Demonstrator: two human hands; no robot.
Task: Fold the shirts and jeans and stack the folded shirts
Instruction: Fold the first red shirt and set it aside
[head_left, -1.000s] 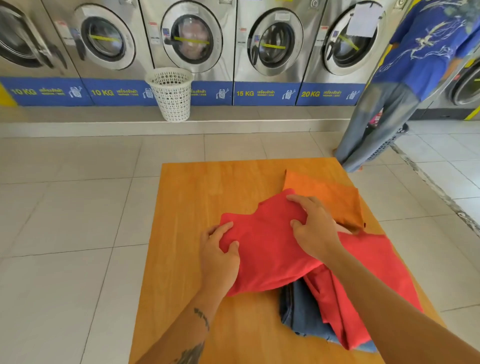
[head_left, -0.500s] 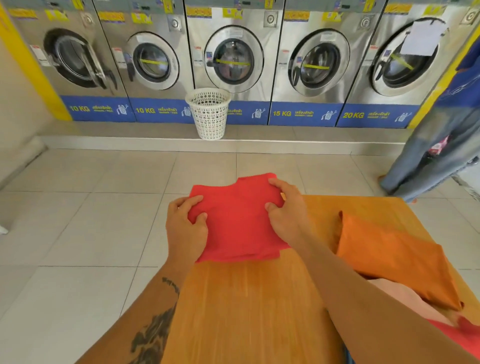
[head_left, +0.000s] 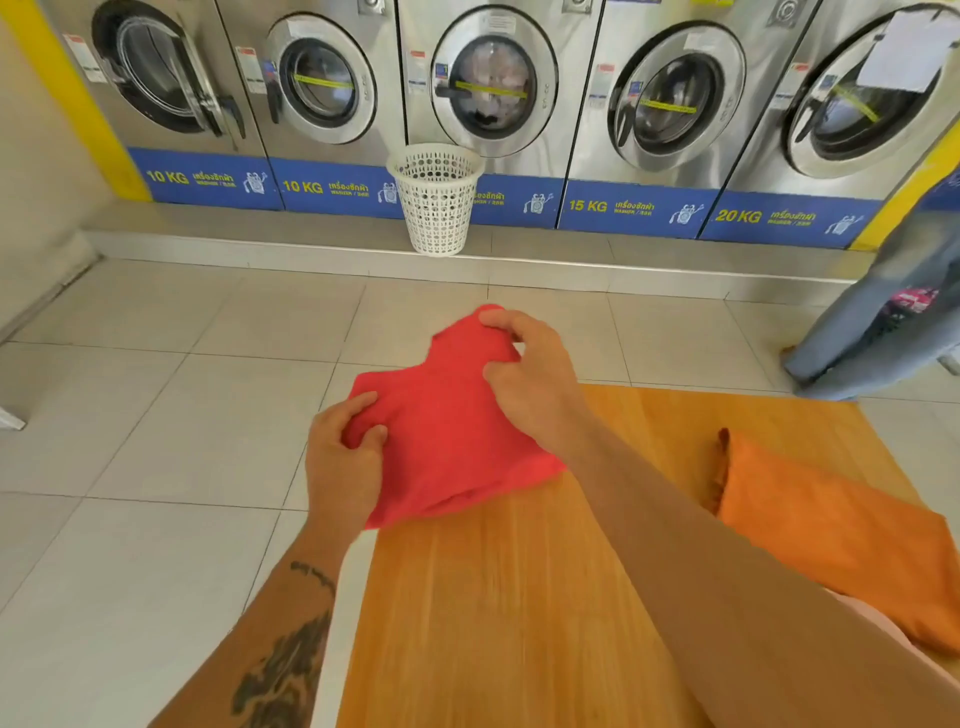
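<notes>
A red shirt (head_left: 447, 431) is held bunched at the far left corner of the wooden table (head_left: 498, 597), partly hanging over its edge above the floor. My left hand (head_left: 343, 457) pinches the shirt's near left edge. My right hand (head_left: 535, 384) grips its far top edge. An orange shirt (head_left: 831, 530) lies folded on the right side of the table, with a strip of pale pink cloth (head_left: 878, 623) showing under its near edge beside my right forearm. No jeans are in view.
A white plastic basket (head_left: 436, 197) stands on the step in front of a row of steel washing machines (head_left: 493, 88). At the far right stand another person's legs in jeans (head_left: 878, 322). Tiled floor spreads to the left of the table.
Both hands lifted the red shirt off the pile and carried it to the table's far left corner. Now the right hand holds its edge higher and farther, and the shirt is tilted.
</notes>
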